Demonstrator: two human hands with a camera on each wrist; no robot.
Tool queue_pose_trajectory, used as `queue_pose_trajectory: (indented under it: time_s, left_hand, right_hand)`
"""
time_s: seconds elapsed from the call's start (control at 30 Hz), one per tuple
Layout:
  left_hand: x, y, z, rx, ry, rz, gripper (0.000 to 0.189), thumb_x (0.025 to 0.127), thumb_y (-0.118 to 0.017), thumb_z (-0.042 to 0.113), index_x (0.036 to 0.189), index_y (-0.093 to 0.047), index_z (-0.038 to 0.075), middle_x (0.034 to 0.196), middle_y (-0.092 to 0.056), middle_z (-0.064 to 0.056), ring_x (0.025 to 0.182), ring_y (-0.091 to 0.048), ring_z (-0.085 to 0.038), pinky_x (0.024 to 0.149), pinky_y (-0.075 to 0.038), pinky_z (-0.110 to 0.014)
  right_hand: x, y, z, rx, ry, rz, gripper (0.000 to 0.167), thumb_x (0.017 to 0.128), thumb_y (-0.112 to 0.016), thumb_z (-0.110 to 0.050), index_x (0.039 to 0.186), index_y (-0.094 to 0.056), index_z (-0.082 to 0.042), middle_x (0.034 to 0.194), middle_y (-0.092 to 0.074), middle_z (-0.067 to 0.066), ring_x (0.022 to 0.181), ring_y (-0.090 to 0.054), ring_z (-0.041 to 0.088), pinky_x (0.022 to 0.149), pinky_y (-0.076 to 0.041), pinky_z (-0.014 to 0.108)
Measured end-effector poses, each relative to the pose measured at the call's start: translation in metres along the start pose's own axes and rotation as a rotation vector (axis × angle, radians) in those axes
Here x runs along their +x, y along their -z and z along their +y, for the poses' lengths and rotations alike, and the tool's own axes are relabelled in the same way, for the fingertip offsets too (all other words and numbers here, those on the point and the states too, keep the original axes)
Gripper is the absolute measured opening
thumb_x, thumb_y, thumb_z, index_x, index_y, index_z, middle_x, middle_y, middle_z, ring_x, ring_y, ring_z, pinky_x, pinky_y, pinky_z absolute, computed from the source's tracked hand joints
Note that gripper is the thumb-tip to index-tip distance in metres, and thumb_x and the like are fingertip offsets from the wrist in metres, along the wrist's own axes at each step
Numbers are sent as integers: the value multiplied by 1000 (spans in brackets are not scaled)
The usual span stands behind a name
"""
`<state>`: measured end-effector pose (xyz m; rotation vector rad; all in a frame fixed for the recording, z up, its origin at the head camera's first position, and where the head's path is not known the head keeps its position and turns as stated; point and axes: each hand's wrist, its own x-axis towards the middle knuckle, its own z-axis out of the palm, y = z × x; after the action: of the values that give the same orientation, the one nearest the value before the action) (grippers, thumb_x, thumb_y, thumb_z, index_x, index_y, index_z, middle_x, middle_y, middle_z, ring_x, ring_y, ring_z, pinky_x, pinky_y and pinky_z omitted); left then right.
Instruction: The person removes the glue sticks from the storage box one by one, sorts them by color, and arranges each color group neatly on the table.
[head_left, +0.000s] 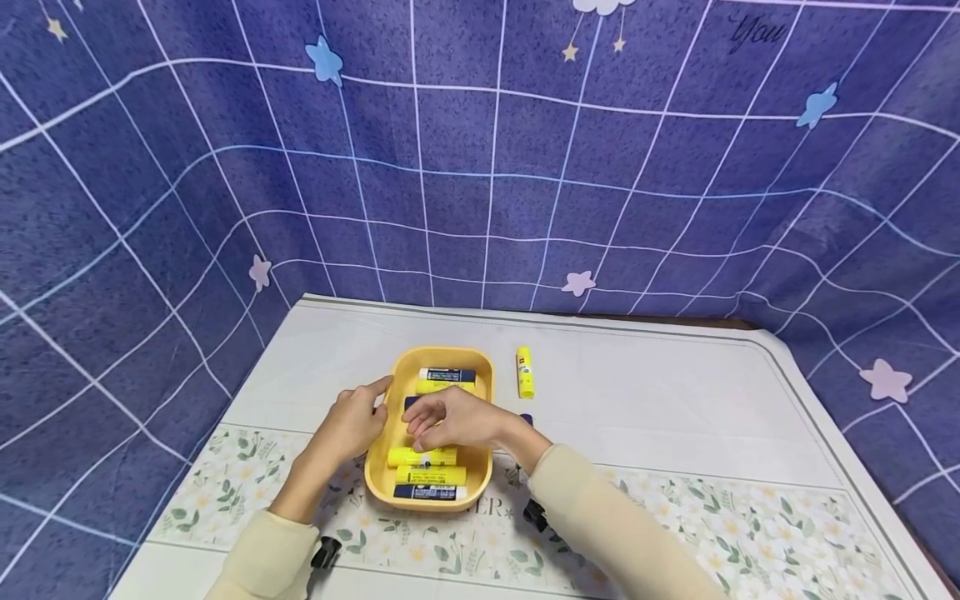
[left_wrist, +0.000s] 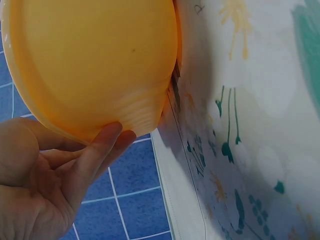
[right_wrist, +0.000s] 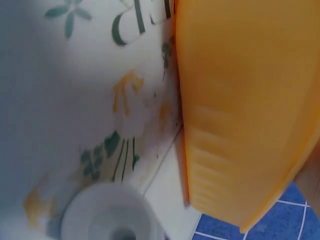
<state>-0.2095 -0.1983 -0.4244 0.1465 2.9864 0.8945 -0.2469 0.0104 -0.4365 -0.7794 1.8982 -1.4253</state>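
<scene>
A yellow tray (head_left: 381, 487) lies on the table with several yellow and navy glue sticks (head_left: 431, 476) in it, caps pointing different ways. My left hand (head_left: 356, 421) holds the tray's left rim; in the left wrist view its fingers (left_wrist: 107, 137) press against the outer wall near the rim. Over the middle of the tray, my right hand (head_left: 453, 419) has its fingers loosely bent, with nothing visible between them and the thumb. It partly covers a glue stick with a navy end (head_left: 410, 403). The tray wall (right_wrist: 240, 115) hides most of this hand in the right wrist view.
A yellow glue stick (head_left: 525, 372) lies on the table right of the tray. Nearer, a navy end (head_left: 527, 418) of another shows past my right forearm. A white round end (right_wrist: 111, 215) stands close in the right wrist view. A blue grid-patterned curtain (head_left: 480, 167) hangs behind the table.
</scene>
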Motion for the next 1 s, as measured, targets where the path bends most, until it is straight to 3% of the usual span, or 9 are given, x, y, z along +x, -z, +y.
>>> queue_pose_trajectory:
  time_s: [0.2, 0.47, 0.8, 1.0]
  left_hand:
    - [0, -1, 1, 6, 0, 1, 51, 100, -55, 3, 150, -48, -5, 105, -72, -25, 53, -51, -13, 51, -43, -25]
    - [1, -2, 2, -8, 10, -5, 51, 101, -54, 2, 151, -47, -5, 123, -69, -32, 57, -57, -13, 53, -46, -25]
    - [1, -4, 0, -13, 20, -16, 52, 101, -54, 3, 152, -47, -4, 124, -68, -31, 57, -58, -12, 54, -47, -25]
    - [1, -2, 1, -16, 27, -7, 52, 101, -55, 2, 152, -47, -5, 115, -71, -29, 55, -56, -13, 52, -46, -25]
  right_hand:
    - [6, -6, 4, -7, -58, -13, 43, 86, -74, 7, 128, -64, 9, 119, -70, 27, 93, -68, 12, 86, -59, 25]
    - [8, -11, 4, -154, -152, 22, 33, 80, -80, 9, 112, -72, 4, 102, -73, 14, 86, -65, 12, 80, -56, 22]
    - [9, -21, 4, -353, -193, 75, 21, 81, -83, 1, 100, -78, -9, 87, -72, -2, 80, -62, 7, 75, -52, 20]
    - [7, -24, 0, -368, -172, 127, 21, 80, -83, 1, 99, -80, -7, 82, -72, -4, 77, -63, 7, 73, -52, 20]
